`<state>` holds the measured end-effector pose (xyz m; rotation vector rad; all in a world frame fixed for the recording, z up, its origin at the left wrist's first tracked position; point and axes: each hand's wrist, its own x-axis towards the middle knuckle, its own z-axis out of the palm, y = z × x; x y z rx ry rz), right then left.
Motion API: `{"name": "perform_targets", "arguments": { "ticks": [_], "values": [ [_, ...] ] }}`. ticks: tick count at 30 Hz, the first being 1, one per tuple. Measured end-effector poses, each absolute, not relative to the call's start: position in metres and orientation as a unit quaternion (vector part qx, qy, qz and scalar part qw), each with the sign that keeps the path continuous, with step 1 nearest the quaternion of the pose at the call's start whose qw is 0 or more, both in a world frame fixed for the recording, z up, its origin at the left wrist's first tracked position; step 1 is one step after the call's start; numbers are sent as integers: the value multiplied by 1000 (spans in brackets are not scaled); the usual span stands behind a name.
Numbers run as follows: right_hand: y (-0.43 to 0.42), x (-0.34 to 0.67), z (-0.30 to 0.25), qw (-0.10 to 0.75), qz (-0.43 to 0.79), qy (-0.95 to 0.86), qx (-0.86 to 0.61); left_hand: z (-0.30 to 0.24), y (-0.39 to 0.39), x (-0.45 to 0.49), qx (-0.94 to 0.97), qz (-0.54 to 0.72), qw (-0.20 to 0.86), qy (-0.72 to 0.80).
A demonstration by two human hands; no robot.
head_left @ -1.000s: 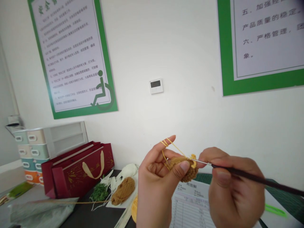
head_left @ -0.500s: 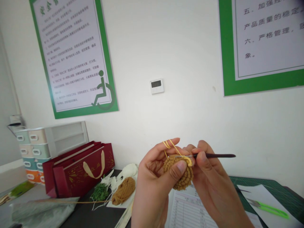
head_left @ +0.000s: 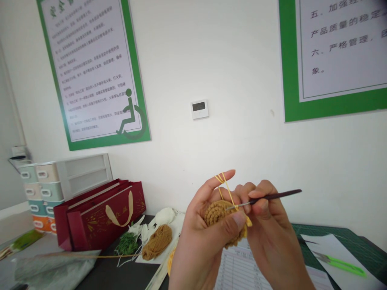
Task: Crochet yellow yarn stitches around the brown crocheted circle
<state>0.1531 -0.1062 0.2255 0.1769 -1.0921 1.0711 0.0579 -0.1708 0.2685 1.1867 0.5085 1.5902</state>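
Note:
My left hand [head_left: 205, 229] pinches a round brown crochet piece [head_left: 215, 212] between thumb and fingers, the thumb lying across its front. Yellow yarn [head_left: 227, 187] loops round the raised left index finger and runs down to the piece, where a yellow crocheted edge [head_left: 248, 222] shows at the right. In my right hand [head_left: 269, 217] is a crochet hook [head_left: 276, 195] with a dark handle, held like a pencil. Its thin metal shaft points left, over the upper part of the piece, and the yellow yarn meets it there. Part of the piece is hidden behind the left thumb.
Brown yarn [head_left: 157, 241], green yarn [head_left: 127, 243] and white pieces [head_left: 165, 216] lie left of my hands. A dark red gift bag [head_left: 99, 213] stands before a drawer unit [head_left: 48, 193]. Under my hands are printed sheets [head_left: 238, 268]. Green-handled snips [head_left: 341, 265] rest on white paper on a green cutting mat [head_left: 338, 233].
The hook has tilted, its handle end rising and its tip dropping over the piece's front. The crochet piece has turned a little, and my left index finger has moved up and right with the yarn.

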Motion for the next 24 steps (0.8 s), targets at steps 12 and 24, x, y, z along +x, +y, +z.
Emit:
{"name": "perform_targets", "arguments": {
  "ticks": [12, 24],
  "values": [
    [-105, 171, 234, 717, 441, -535, 75, 262, -166, 52, 520, 603, 584, 162],
    [-105, 166, 233, 684, 508, -523, 20, 267, -164, 57, 533, 665, 474, 220]
  ]
}}
